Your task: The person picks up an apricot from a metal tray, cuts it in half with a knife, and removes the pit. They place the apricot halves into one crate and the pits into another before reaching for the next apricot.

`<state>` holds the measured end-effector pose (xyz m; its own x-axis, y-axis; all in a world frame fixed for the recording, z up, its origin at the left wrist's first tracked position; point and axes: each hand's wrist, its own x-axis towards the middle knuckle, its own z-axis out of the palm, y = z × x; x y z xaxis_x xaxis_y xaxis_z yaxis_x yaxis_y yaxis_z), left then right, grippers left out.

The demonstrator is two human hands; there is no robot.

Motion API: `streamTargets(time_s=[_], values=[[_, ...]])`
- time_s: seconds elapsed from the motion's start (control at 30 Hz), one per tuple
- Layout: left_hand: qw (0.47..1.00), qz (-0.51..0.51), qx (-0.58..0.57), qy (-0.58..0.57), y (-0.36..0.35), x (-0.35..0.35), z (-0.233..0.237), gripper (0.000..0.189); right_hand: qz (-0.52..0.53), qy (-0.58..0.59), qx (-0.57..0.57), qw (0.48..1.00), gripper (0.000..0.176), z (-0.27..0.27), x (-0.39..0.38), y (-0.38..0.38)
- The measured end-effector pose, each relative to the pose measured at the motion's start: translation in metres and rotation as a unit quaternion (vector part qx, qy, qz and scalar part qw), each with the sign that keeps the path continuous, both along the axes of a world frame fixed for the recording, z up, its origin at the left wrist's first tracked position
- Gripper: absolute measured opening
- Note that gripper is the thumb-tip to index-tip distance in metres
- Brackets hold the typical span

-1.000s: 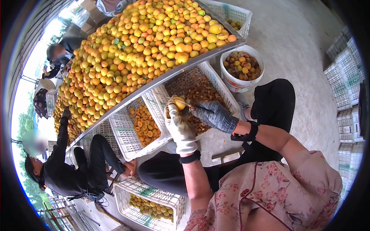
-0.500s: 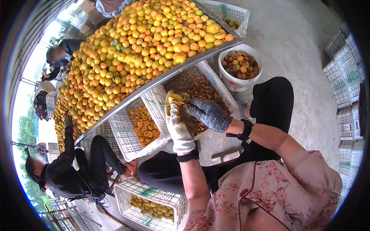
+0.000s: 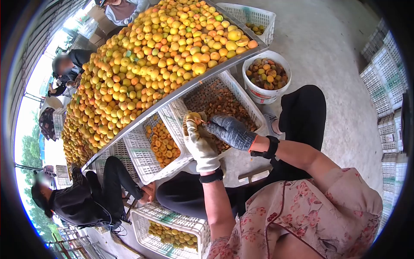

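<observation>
My left hand (image 3: 198, 140), in a cream work glove stained at the fingertips, is raised over the edge between two crates with its fingers curled in. Whatever they close on is hidden. Close against it, my right hand (image 3: 231, 131) wears a grey knitted glove, its fingers pinched together towards the left fingertips. I cannot make out what is in the pinch. Below the hands stands a white crate (image 3: 254, 110) with brown apricot pits (image 3: 228, 103) in it. Left of that, another white crate (image 3: 142, 166) holds split orange apricot halves (image 3: 164, 146).
A metal-edged table (image 3: 185, 90) heaped with whole apricots (image 3: 142, 64) slopes across the front. A white bucket (image 3: 258, 93) of darker fruit stands right. Another crate (image 3: 202, 233) of apricots is near my legs. Co-workers sit at left; stacked crates (image 3: 386, 73) line the right.
The yellow apricot piece seen at my left fingertips no longer shows; the left fingers have curled over. My right hand has shifted slightly down and left. The left co-worker's arm has lowered.
</observation>
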<state>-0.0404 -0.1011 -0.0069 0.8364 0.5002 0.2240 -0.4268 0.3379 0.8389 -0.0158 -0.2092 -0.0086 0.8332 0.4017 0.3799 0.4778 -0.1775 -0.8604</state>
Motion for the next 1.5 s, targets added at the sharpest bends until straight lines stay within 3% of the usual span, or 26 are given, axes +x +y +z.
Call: streamTargets(time_s=[0.07,0.17,0.23,0.3,0.33,0.4,0.43,0.47,0.53,0.57,0.6,0.67,0.73,0.83,0.87,0.93,0.97,1.07,1.2,1.27,1.33,1.4,1.47,1.5], values=[[0.985,-0.019,-0.167,0.045,-0.013,-0.007,0.013,0.033,0.001,0.006,0.013,1.0,0.026,-0.011,-0.003,0.004],[0.956,-0.042,-0.276,0.089,-0.021,-0.006,-0.001,0.036,-0.005,0.008,0.034,0.999,0.026,-0.011,-0.002,0.005],[0.967,-0.049,-0.226,0.106,-0.019,-0.005,0.001,0.035,-0.017,0.017,0.037,0.999,0.025,-0.013,-0.001,-0.002],[0.989,-0.045,-0.094,0.109,-0.017,-0.009,0.013,0.034,0.045,0.174,0.084,0.98,0.022,-0.018,0.0,-0.005],[0.989,-0.045,-0.093,0.109,-0.013,-0.009,0.012,0.034,0.045,0.173,0.086,0.98,0.022,-0.011,-0.001,-0.006],[0.993,0.01,0.05,0.106,-0.003,-0.007,0.006,0.035,0.048,0.144,0.022,0.988,0.021,0.005,-0.002,-0.008],[0.993,0.045,0.071,0.08,-0.005,-0.005,0.004,0.038,0.049,0.11,0.053,0.991,0.02,0.003,-0.005,-0.003],[0.993,0.047,0.071,0.082,-0.006,-0.005,0.002,0.038,0.051,0.113,0.053,0.991,0.02,-0.004,-0.006,0.002],[0.987,-0.064,-0.145,0.016,-0.006,-0.01,0.001,0.033,-0.007,-0.014,0.045,0.999,0.02,-0.015,-0.012,0.012],[0.988,-0.052,-0.145,0.014,-0.011,-0.012,0.004,0.03,0.007,0.026,-0.057,0.998,0.024,-0.005,-0.016,0.005],[0.988,-0.05,-0.146,0.005,-0.01,-0.009,0.009,0.03,0.01,0.017,-0.059,0.998,0.024,-0.005,-0.011,0.003],[0.985,-0.043,-0.04,0.164,-0.007,-0.013,0.011,0.043,0.007,0.051,-0.007,0.999,0.025,-0.016,-0.01,-0.002],[0.985,-0.043,-0.003,0.168,0.001,-0.011,-0.004,0.036,0.004,0.067,0.022,0.997,0.026,-0.022,-0.009,-0.004],[0.982,0.13,0.038,0.135,-0.005,-0.011,-0.004,0.027,-0.003,0.022,-0.036,0.999,0.025,-0.022,-0.008,-0.001],[0.981,0.132,0.038,0.135,-0.004,-0.009,-0.005,0.027,-0.006,0.013,-0.034,0.999,0.025,-0.02,-0.009,0.001],[0.986,0.111,-0.074,0.103,-0.003,-0.005,-0.009,0.029,-0.007,0.005,-0.032,0.999,0.024,-0.019,-0.013,0.003],[0.99,0.053,-0.114,0.063,-0.004,-0.003,-0.01,0.032,-0.003,-0.012,-0.032,0.999,0.024,-0.019,-0.01,0.003],[0.987,-0.027,-0.154,0.045,-0.009,-0.007,-0.004,0.035,-0.005,-0.031,-0.035,0.999,0.023,-0.014,-0.008,-0.001],[0.992,0.04,-0.092,0.076,-0.007,0.001,-0.016,0.043,-0.001,-0.004,-0.052,0.999,0.023,-0.008,-0.008,-0.004],[0.995,0.048,-0.051,0.07,-0.007,0.0,-0.013,0.046,-0.003,-0.022,-0.002,1.0,0.024,-0.012,-0.01,-0.001],[0.987,-0.011,-0.151,0.049,-0.008,-0.001,-0.007,0.045,0.001,-0.039,-0.017,0.999,0.024,-0.019,-0.011,0.0],[0.99,-0.007,-0.131,0.045,-0.003,-0.001,-0.005,0.046,0.0,-0.06,-0.031,0.998,0.024,-0.022,-0.01,-0.004],[0.979,-0.005,-0.196,0.05,0.002,0.001,-0.005,0.045,0.025,-0.041,-0.096,0.994,0.022,-0.015,-0.011,-0.016],[0.964,0.044,-0.254,0.058,0.008,0.005,-0.006,0.044,0.021,-0.053,-0.116,0.992,0.018,-0.01,-0.016,-0.024]])
